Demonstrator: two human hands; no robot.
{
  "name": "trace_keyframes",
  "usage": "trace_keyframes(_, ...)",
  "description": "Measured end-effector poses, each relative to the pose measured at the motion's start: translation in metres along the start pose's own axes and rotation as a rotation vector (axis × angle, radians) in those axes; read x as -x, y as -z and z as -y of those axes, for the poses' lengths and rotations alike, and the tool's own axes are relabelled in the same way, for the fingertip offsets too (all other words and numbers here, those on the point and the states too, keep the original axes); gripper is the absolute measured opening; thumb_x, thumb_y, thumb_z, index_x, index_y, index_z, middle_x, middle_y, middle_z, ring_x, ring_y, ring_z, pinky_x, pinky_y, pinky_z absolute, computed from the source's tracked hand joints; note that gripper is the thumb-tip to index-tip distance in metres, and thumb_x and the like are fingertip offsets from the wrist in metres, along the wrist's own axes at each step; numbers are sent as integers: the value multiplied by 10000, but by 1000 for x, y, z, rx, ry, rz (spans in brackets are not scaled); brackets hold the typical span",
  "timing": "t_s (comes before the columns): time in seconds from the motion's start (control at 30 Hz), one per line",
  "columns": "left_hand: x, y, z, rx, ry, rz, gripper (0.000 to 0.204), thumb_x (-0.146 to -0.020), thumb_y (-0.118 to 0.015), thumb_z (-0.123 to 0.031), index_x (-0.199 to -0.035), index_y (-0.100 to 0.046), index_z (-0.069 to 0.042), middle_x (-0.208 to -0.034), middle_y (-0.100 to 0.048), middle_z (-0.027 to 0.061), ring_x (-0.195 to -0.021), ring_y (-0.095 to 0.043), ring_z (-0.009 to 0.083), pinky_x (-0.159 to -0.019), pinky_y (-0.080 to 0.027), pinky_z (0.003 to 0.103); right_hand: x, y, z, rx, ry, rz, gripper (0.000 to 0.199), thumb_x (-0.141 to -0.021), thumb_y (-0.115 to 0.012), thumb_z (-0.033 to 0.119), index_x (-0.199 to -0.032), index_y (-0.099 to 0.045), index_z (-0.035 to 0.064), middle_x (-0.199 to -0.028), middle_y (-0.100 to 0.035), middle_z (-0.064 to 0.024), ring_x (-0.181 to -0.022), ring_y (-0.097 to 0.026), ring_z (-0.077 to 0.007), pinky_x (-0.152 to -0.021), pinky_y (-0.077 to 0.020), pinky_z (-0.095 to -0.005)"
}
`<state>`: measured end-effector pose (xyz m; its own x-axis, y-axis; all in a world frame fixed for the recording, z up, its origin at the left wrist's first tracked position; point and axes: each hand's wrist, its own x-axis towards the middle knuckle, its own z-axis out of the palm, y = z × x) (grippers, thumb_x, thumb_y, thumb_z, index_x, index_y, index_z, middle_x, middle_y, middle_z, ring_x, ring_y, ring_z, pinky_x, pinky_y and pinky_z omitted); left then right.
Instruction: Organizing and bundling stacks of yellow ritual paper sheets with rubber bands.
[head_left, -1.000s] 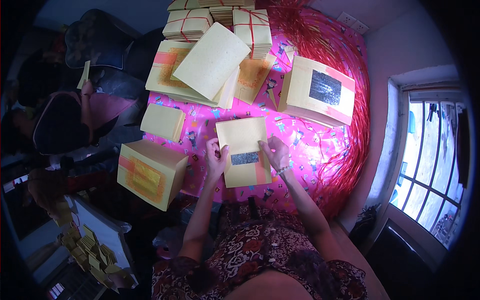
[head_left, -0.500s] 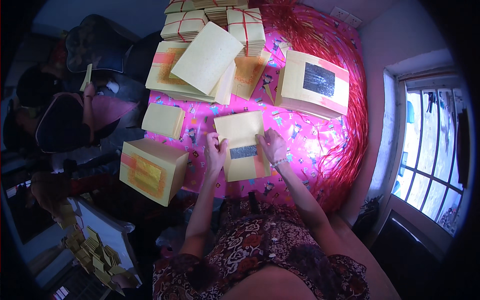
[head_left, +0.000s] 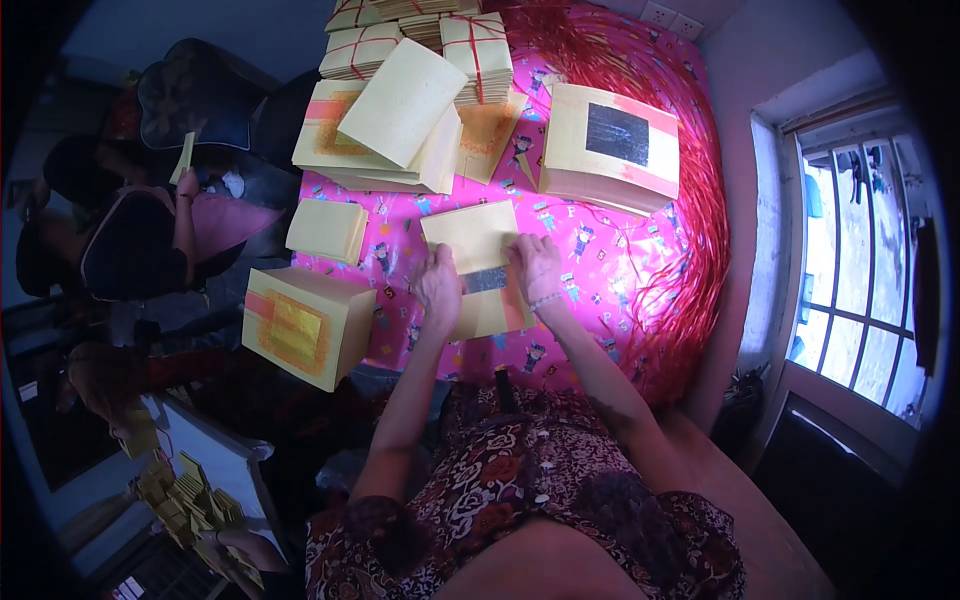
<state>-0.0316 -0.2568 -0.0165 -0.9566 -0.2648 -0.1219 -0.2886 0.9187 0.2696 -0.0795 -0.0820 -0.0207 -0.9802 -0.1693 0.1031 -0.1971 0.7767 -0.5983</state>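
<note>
A pale yellow sheet of joss paper (head_left: pixel 468 238) lies before me on the pink patterned table cover (head_left: pixel 395 320). Its far part is folded over towards me, and the near part shows a dark silvery patch (head_left: pixel 488 280). At the sheet's left edge, my left hand (head_left: pixel 438 288) pinches the paper with bent fingers. My right hand (head_left: pixel 538 272), a bracelet at its wrist, grips the opposite edge near the fold. The fingertips are partly hidden. Just left is a small folded stack of plain yellow paper (head_left: pixel 325 230).
A thick joss paper stack with a dark patch (head_left: pixel 617 135) sits at right; one with a gold patch (head_left: pixel 290 325) is at near left. Bundles tied with red string (head_left: pixel 478 55) stand at the back. Red plastic strands (head_left: pixel 690 240) line the right side. Another person (head_left: pixel 150 235) sits left.
The sheet's far half has come down towards me, covering part of the dark patch. Both hands have moved slightly with it, and the whole view has shifted a little.
</note>
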Motion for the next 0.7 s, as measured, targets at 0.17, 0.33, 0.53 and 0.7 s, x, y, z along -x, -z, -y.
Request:
trace_keyframes(0.17,-2,1,-14,57,-91,42,319,-762,-644,-181,-951,-452,-10,-875,-569,183,-839,-574,351,-735,-460,438,5,-4,-5,122,175,36,149,-793,-633,204,-806,-541,89,-734,-555,-66,-739,-543,-256,-655,-440,-387)
trace_keyframes(0.33,5,-5,-20,103,-63,-13,392,-785,-664,-285,-960,-450,-7,-904,-538,197,-872,-552,360,-750,-460,431,0,1,0,138,158,164,205,-789,-634,245,-868,-527,90,-799,-573,-71,-812,-561,-257,-676,-443,-390)
trace_keyframes(0.53,8,-14,-23,9,20,-136,478,-742,-700,-383,-951,-464,-23,-905,-525,163,-891,-530,323,-758,-456,402,-4,3,8,227,233,153,268,-768,-657,288,-890,-523,90,-850,-551,-59,-818,-548,-245,-660,-446,-389)
trace_keyframes(0.7,8,-22,-23,-51,30,-172,440,-749,-683,-390,-936,-479,-47,-891,-514,140,-884,-524,289,-752,-457,380,1,-7,2,61,382,137,187,-755,-649,198,-815,-513,84,-763,-533,-79,-734,-551,-269,-634,-452,-397)
